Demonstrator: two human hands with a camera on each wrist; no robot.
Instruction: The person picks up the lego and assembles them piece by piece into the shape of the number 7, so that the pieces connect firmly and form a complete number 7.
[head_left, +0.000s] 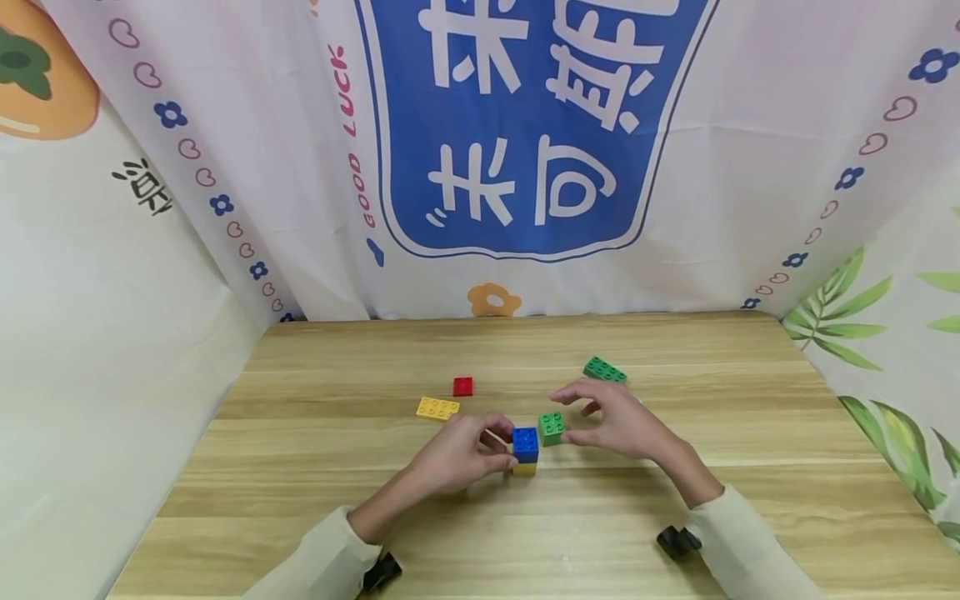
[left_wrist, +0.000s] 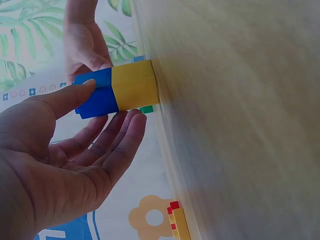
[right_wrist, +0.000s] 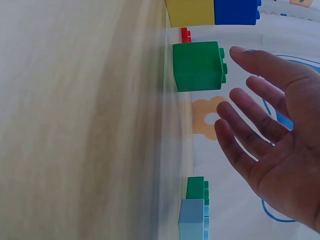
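1. Closest, cream fabric sleeves are cut off below.
2. The left of the hands grips a blue studded plastic block atop a yellow plastic block, largely hidden from above, near the wooden desk's middle.
3. Just right, beside a square green plastic block, the right hand has its fingers parted, holding nothing.
4. Farther left lie a flat yellow studded brick and a small red square brick.
5. Behind the right hand, a long dark-green brick is partly covered; a pale-blue plastic brick is hard to make out.
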